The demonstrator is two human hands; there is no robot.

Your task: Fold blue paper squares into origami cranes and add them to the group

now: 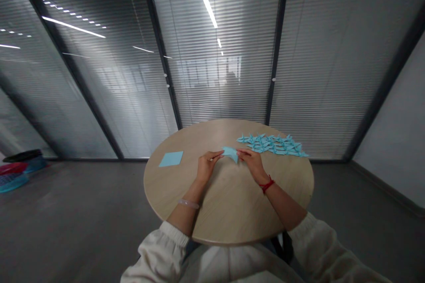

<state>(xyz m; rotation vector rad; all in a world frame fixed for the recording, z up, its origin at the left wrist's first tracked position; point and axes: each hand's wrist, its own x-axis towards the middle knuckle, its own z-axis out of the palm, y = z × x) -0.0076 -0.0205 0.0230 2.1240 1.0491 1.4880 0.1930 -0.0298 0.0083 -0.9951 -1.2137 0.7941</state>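
Together, both hands [206,165] [254,164] pinch blue paper [230,153] over a round table [239,208] near blinds [219,101].

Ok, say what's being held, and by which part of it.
A piece of blue paper, held at its left end by the left hand and right end by the right hand.

One left hand [206,167] and one right hand [253,164] are seen. One bent blue paper [230,153] is held between them. One flat blue square [171,158] and one round table [232,212] are seen. One red bracelet [266,184] and one pale bracelet [188,204] are worn. Many little folded papers [274,143] are seen, too crowded to be counted.
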